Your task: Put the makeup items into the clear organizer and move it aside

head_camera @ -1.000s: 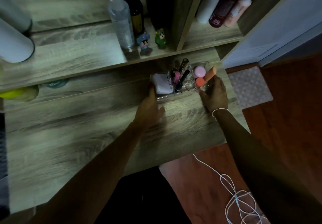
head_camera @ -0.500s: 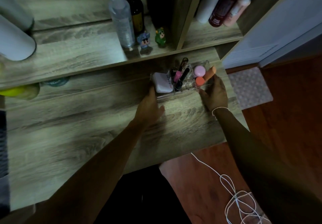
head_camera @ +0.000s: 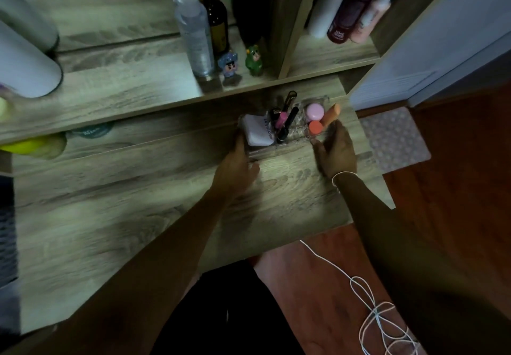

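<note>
Clear organizer point(head_camera: 290, 144), loaded with compact, tubes and sponges, far right of tabletop point(head_camera: 110, 216) under the shelf lip; left hand point(head_camera: 235, 172) and right hand point(head_camera: 336, 152) clamped on its ends: slide level with even pressure so upright tubes stay put.

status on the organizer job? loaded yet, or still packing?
Done: the organizer looks loaded, with a white compact, tubes and pink and orange items inside; nothing loose shows on the desk. In hand: left hand and right hand flank its ends. Left: finish setting it aside and let go.
</note>
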Tool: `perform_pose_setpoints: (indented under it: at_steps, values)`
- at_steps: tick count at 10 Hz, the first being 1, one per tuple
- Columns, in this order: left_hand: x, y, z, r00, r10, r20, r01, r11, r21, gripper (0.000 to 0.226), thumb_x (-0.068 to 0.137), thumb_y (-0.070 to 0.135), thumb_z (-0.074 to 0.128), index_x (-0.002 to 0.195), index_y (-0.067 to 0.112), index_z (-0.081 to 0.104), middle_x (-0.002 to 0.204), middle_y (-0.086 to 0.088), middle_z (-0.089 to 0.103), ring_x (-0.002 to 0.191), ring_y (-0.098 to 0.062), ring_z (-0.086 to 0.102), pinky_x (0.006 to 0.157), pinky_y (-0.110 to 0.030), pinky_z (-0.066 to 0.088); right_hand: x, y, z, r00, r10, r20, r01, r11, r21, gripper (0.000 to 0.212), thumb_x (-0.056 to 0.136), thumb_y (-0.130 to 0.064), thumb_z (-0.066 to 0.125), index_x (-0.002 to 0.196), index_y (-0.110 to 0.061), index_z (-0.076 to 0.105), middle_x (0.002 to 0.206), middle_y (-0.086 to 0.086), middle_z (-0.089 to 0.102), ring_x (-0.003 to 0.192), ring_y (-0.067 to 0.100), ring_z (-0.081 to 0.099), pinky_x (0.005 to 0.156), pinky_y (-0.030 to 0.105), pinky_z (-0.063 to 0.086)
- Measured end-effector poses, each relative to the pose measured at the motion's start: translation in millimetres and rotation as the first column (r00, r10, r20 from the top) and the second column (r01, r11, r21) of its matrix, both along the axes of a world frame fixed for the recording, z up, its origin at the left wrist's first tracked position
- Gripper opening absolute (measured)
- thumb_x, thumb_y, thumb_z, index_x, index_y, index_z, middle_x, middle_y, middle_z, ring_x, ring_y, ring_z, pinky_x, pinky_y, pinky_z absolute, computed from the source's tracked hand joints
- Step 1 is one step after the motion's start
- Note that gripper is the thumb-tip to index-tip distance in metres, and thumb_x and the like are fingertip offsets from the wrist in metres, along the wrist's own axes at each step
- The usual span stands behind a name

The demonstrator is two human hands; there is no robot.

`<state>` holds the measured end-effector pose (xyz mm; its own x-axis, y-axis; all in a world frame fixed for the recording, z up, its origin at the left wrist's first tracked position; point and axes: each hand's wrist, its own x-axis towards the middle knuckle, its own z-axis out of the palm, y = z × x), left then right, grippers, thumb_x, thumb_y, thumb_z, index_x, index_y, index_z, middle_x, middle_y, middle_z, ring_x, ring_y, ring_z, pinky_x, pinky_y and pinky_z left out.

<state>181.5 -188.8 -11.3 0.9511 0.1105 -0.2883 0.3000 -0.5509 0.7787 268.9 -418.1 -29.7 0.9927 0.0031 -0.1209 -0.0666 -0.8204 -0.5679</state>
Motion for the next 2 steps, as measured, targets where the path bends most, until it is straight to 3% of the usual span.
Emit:
perform_pose_setpoints:
  at_steps: [1, 2]
  values:
    - [-9, 3, -10, 0.999, 0.026, 0.036, -0.03, 0.993, 0.117, 0.062, 0.092, 0.022, 0.053, 0.145, 0.013, 0.022, 0.124, -0.015, 0.057, 0.105, -0.029, 0.06, 0.084, -0.035, 0.049, -14, 1, -6, 0.998, -0.029, 0.051, 0.03, 0.999, -0.019, 0.068, 0.09, -0.044, 0.054, 0.142, -0.009, 0.027, 0.144, 0.019, 0.042, 0.132, 0.035, 0.041, 0.108, 0.054, 0.037]
    - [-21, 8, -17, 0.997, -0.007, 0.072, -0.011, 0.968, 0.251, 0.052, 0.095, 0.029, 0.047, 0.141, 0.012, 0.029, 0.125, -0.018, 0.054, 0.108, -0.031, 0.056, 0.087, -0.036, 0.046, -34, 4, -13, 0.998, -0.035, 0.052, 0.042, 0.991, -0.124, 0.071, 0.095, -0.047, 0.043, 0.147, -0.006, 0.017, 0.154, 0.021, 0.028, 0.141, 0.035, 0.027, 0.116, 0.053, 0.023]
